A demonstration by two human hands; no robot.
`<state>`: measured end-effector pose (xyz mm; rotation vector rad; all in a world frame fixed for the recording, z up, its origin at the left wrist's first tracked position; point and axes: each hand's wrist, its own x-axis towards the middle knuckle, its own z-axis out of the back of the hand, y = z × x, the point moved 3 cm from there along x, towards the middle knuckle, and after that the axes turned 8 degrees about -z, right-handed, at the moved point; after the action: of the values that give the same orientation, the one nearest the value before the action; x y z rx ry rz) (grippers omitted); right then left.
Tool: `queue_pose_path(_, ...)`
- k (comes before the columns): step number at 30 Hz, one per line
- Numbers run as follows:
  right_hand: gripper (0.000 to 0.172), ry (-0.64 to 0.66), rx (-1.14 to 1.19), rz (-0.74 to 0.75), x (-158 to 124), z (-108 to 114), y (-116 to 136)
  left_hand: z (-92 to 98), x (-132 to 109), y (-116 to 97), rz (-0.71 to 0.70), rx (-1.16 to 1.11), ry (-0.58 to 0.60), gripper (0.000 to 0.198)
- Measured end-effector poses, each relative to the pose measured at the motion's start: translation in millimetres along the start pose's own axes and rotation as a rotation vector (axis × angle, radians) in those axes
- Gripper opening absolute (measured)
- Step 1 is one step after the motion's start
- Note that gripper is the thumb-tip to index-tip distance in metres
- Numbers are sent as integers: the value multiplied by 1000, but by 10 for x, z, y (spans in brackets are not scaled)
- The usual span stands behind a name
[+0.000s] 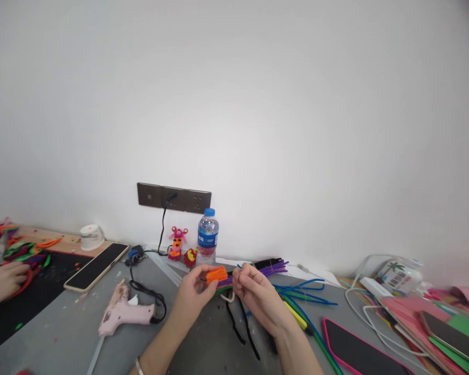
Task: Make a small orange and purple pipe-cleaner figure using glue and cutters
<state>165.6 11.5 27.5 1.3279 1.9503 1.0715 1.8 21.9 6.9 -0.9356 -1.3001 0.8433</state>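
My left hand (pixel 190 299) pinches a small orange pipe-cleaner coil (pixel 216 274) above the grey table (pixel 62 333). My right hand (pixel 260 298) is closed just to its right, fingertips meeting the same piece where purple and green strands (pixel 225 283) stick out. A white pipe-cleaner loop (pixel 229 298) hangs below the fingers. Black pipe cleaners (pixel 242 325) lie on the table under both hands.
A pink glue gun (pixel 121 312) with a black cord lies to the left, beside a phone (pixel 97 266). A water bottle (pixel 207 235) and small pipe-cleaner figures (pixel 176 244) stand by the wall. Loose pipe cleaners (pixel 300 294), a pink-edged phone (pixel 359 351) and coloured sheets (pixel 418 317) lie right. Another person's hand (pixel 2 281) rests far left.
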Motion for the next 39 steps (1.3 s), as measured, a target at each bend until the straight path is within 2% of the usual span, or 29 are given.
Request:
queue_pose_path(8,28,-97,-48,8,19,29,-7,-4,-7,50,14,-30,9,28)
queue_pose_path(17,32,-204,-159,50,60,110,-22,19,4,155,33,-82,-33,29)
queue_pose_path(23,34,-292,-244,109,161,315,-137,27,-5,329,6,-45,-39,34)
queue_pose_path(25,35,-320,-278,120,222,378,-187,28,18,391,0,-46,-4,38)
queue_pose_path(27,39,-336,-303,123,264,402,-214,59,40,415,-17,-30,-58,39)
queue_pose_path(33,41,-358,-346,79,251,298,-221,87,59,342,20,-19,-39,33)
queue_pose_path(39,40,-340,-340,49,206,231,-217,82,62,206,-32,51,3,27)
